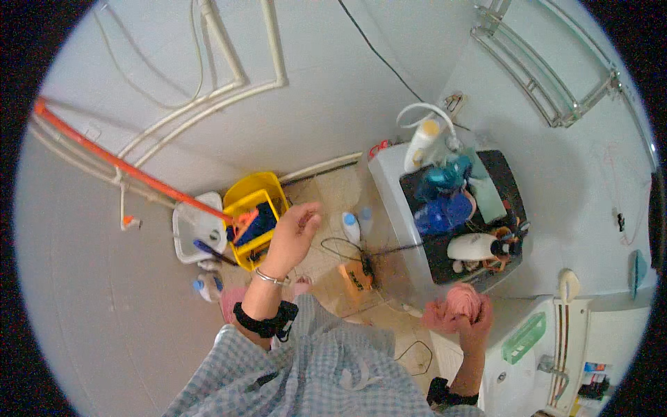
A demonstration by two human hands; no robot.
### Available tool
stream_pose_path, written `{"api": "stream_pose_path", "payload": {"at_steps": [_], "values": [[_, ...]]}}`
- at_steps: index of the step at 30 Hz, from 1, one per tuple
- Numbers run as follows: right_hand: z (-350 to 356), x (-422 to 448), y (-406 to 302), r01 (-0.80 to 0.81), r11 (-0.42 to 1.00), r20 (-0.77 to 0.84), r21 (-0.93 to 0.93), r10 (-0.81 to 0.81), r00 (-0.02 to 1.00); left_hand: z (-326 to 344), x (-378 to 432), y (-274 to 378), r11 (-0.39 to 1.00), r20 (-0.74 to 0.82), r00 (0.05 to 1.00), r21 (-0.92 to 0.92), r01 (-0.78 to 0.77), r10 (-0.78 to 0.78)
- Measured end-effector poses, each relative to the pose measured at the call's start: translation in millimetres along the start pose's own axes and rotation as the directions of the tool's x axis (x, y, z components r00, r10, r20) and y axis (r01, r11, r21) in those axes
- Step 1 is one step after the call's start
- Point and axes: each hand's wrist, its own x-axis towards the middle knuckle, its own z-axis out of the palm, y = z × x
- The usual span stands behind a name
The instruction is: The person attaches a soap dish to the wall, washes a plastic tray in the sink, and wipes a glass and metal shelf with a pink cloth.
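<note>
My left hand [298, 234], with a bracelet at its wrist, is raised above the floor beside the yellow mop bucket [255, 182]. Its fingers are loosely curled and I see nothing in them. My right hand [473, 326] holds a bunched pink cloth [464, 305] near the corner of the sink, in front of the washing machine [391, 203]. The cloth hides most of those fingers. On the machine's dark lid lie a white bottle with a black cap [471, 246], blue and teal plastic bags [443, 213] and a pale green box [488, 199].
A red pole [135, 172] slants from the bucket to the left wall. A white basin [182, 234] stands beside the bucket. Bottles, a cable and an orange object [356, 280] are on the tiled floor. At right is a sink [513, 385] with a green soap tray [523, 339].
</note>
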Motion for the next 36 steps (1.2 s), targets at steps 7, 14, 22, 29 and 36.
{"api": "stream_pose_path", "payload": {"at_steps": [7, 14, 22, 29, 36], "values": [[70.8, 6.0, -42.9, -0.085, 0.986, -0.087, -0.141, 0.073, 0.994, -43.6, 78.2, -36.3, 0.984, 0.124, 0.992, -0.176, -0.008, 0.031], [110.6, 42.7, -98.6, -0.074, 0.993, -0.037, -0.097, 0.071, 0.997, -36.3, 115.8, -25.1, 0.965, 0.232, 0.966, -0.257, -0.053, 0.115], [113.8, 87.2, -141.4, -0.049, 0.971, -0.026, 0.236, 0.057, 0.998, -19.7, 130.6, 31.9, 0.895, 0.518, 0.817, -0.447, 0.006, 0.254], [104.5, 113.1, -160.9, 0.025, 0.879, 0.111, 0.476, -0.088, 0.99, -3.7, 130.7, 93.6, 0.803, 0.564, 0.583, -0.505, -0.316, 0.584], [93.3, 132.9, -192.1, 0.074, 0.818, -0.02, 0.57, -0.076, 0.997, 0.5, 160.2, 113.1, 0.805, 0.601, 0.565, -0.551, -0.219, 0.565]]}}
